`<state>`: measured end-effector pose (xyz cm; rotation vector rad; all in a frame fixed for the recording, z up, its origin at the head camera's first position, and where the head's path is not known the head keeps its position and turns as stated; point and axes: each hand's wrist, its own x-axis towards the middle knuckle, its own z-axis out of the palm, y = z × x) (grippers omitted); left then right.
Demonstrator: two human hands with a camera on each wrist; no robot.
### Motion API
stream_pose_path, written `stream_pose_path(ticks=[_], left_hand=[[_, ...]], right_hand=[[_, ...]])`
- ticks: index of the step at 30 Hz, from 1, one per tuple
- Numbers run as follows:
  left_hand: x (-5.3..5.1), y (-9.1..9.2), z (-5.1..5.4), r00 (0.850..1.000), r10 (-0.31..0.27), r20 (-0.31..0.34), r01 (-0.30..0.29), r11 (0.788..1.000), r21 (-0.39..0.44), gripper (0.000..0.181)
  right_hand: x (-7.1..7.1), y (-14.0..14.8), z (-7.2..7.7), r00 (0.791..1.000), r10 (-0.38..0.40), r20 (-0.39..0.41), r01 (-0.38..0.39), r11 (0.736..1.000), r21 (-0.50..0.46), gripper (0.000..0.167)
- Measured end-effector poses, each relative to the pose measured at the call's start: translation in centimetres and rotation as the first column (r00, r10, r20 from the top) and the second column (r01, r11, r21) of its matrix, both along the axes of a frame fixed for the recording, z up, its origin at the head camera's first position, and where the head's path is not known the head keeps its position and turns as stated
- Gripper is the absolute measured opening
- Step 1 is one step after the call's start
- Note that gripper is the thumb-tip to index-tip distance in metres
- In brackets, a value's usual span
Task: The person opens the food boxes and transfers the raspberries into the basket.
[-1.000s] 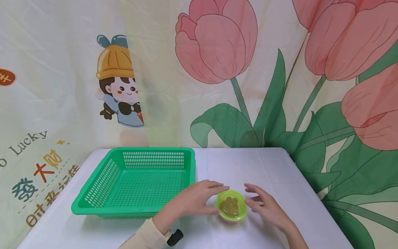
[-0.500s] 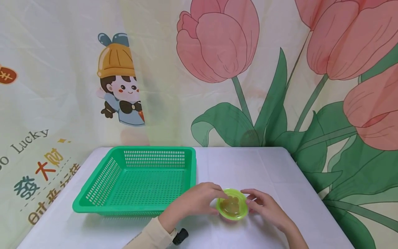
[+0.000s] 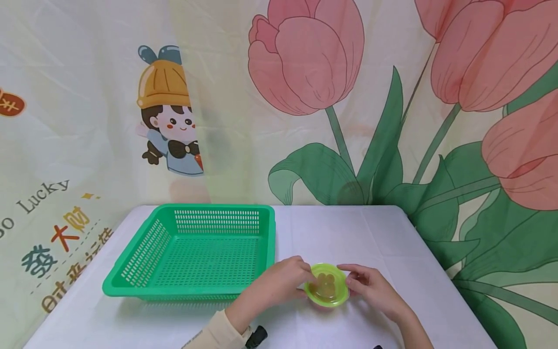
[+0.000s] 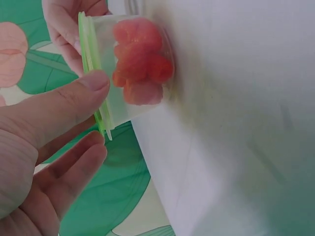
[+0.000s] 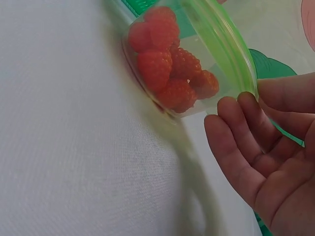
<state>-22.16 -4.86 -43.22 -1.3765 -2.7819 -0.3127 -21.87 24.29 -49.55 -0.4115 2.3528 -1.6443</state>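
Note:
A small clear plastic tub (image 5: pixel 209 61) with a lime-green lid (image 3: pixel 328 286) stands on the white table, right of the middle in the head view. Several red raspberries (image 5: pixel 162 71) lie inside it, pressed near its bottom. My left hand (image 3: pixel 285 280) holds the lid edge from the left; its thumb (image 4: pixel 74 101) lies against the rim, while the index finger is partly hidden behind it. From the right, my right hand (image 3: pixel 379 293) pinches the rim between thumb and fingers (image 5: pixel 241 113). The lid sits on the tub all round where I can see it.
A green slotted plastic basket (image 3: pixel 183 292) stands left of the tub, close to my left forearm. White cloth covers the table (image 3: pixel 340 232). Behind it hangs a curtain (image 3: pixel 226 121) printed with tulips and a cartoon figure.
Both hands have closed in on the tub from its two sides. Their fingers were apart from the lid or just reaching it, and now they grip its rim.

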Motion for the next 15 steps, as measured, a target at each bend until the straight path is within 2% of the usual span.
stream_pose_path(ticks=[8,11,15], left_hand=[[-0.2,-0.04,-0.41,0.999,-0.04,-0.028,0.04,0.999,-0.02,0.036],[-0.37,0.07,-0.31,0.997,-0.07,-0.032,0.069,0.997,-0.026,0.035],[-0.61,0.25,-0.21,0.99,-0.122,-0.068,0.118,0.991,-0.062,0.033]], right_hand=[[-0.06,0.05,-0.29,0.996,0.024,0.08,-0.018,0.996,-0.084,0.047],[-0.05,0.12,-0.28,0.996,0.038,0.083,-0.031,0.996,-0.088,0.048],[-0.02,0.35,-0.38,0.993,0.068,0.095,-0.061,0.995,-0.081,0.051]])
